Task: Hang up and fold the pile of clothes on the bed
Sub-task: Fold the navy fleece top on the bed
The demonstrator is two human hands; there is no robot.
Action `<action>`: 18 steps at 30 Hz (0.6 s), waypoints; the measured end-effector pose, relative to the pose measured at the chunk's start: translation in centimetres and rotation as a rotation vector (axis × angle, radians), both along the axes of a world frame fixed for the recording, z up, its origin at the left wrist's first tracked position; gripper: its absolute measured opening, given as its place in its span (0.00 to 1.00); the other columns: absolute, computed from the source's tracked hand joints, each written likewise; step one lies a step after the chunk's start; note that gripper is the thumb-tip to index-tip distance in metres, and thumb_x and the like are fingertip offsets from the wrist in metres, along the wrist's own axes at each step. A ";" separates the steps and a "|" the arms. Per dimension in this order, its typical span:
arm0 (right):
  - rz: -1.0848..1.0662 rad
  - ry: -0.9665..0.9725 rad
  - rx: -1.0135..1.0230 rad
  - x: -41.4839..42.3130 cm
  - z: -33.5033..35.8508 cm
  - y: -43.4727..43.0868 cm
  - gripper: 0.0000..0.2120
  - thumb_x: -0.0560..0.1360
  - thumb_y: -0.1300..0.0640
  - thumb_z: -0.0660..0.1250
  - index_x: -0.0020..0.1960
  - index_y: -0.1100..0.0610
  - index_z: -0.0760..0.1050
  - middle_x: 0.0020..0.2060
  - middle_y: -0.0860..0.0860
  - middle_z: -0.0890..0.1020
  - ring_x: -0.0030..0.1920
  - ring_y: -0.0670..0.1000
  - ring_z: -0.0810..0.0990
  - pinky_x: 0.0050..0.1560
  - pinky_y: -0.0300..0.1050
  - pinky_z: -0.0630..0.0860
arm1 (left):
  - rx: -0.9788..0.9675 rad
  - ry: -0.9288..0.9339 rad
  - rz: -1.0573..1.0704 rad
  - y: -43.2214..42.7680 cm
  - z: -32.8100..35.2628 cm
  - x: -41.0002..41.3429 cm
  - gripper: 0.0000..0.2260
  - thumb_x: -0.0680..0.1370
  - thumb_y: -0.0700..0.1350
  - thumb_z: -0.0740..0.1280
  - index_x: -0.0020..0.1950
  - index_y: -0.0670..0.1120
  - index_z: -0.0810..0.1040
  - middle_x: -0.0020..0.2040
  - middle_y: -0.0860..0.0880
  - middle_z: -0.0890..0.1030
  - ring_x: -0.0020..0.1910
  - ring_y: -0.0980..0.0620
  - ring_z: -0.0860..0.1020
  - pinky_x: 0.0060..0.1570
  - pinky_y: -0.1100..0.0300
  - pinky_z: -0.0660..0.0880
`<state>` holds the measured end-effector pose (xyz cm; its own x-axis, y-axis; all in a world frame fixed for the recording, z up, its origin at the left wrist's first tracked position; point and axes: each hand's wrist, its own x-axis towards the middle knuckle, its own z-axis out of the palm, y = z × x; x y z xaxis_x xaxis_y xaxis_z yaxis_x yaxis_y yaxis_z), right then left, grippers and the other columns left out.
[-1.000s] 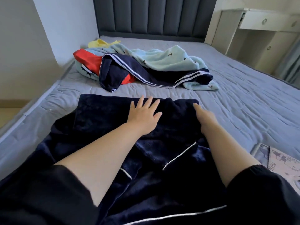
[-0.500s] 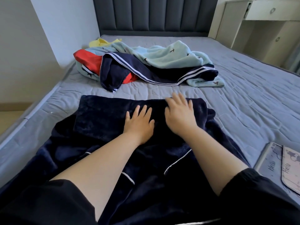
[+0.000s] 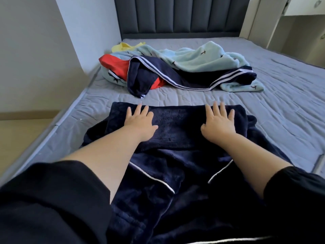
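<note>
Head view, 1 frame examined.

Navy robe (image 3: 177, 124): plush, with white piping, spread over the near half of the bed (image 3: 284, 113) from 6 o'clock up to the frame centre. Its far end is turned back into a flat band lying crosswise.

Left hand (image 3: 139, 121): palm down on the band toward 10 o'clock of centre, fingers straight and slightly spread, thumb out to the side – pressing flat, gripping nothing.

Right hand (image 3: 219, 123): palm down on the same band toward 2 o'clock of centre, fingers straight and spread – pressing flat, gripping nothing. The 2 hands lie well apart, with bare band between them.

Both forearms are bare; black sleeves (image 3: 52, 199) fill the corners at 7 and 5 o'clock.

Pile of clothes (image 3: 177, 80): unfolded, at 12 o'clock beyond the robe, apart from it. It holds a light blue piece (image 3: 202, 59) on top, a navy piece with white stripes beneath, a red piece (image 3: 114, 66) at its 9 o'clock edge and a yellow piece (image 3: 124, 46) behind.

Padded headboard (image 3: 175, 14) at 12 o'clock; pale cabinet (image 3: 290, 23) at 2 o'clock.
</note>
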<state>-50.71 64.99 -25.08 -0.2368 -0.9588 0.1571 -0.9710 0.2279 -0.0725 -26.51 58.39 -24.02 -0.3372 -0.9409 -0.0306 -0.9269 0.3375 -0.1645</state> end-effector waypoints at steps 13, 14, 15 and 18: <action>0.120 -0.407 0.457 -2.1 1.5 -7.0 0.41 0.68 0.29 0.64 0.73 0.50 0.62 0.70 0.52 0.69 0.69 0.54 0.68 0.72 0.56 0.59 | 0.379 0.249 -0.001 -5.5 1.0 2.4 0.37 0.74 0.62 0.66 0.77 0.51 0.55 0.75 0.48 0.63 0.73 0.47 0.63 0.71 0.50 0.59; 0.110 -0.511 0.525 -2.5 2.3 -7.3 0.38 0.68 0.34 0.69 0.72 0.51 0.64 0.67 0.51 0.72 0.65 0.54 0.73 0.69 0.56 0.66 | 0.444 0.293 0.028 -5.8 1.5 2.3 0.34 0.74 0.58 0.69 0.75 0.51 0.59 0.72 0.48 0.68 0.69 0.47 0.68 0.69 0.51 0.62; 0.103 -0.580 0.583 -2.8 3.1 -7.4 0.35 0.69 0.40 0.72 0.71 0.51 0.65 0.64 0.52 0.74 0.61 0.56 0.76 0.65 0.57 0.70 | 0.501 0.307 0.052 -6.0 2.1 2.3 0.32 0.74 0.53 0.71 0.74 0.51 0.60 0.69 0.48 0.71 0.65 0.47 0.71 0.67 0.53 0.65; 0.084 -0.526 0.726 -3.2 4.5 -7.8 0.29 0.72 0.56 0.73 0.70 0.52 0.66 0.60 0.55 0.76 0.57 0.60 0.78 0.56 0.58 0.76 | 0.587 0.190 0.038 -6.4 3.8 2.0 0.32 0.73 0.40 0.72 0.73 0.48 0.61 0.66 0.49 0.72 0.59 0.50 0.72 0.56 0.64 0.69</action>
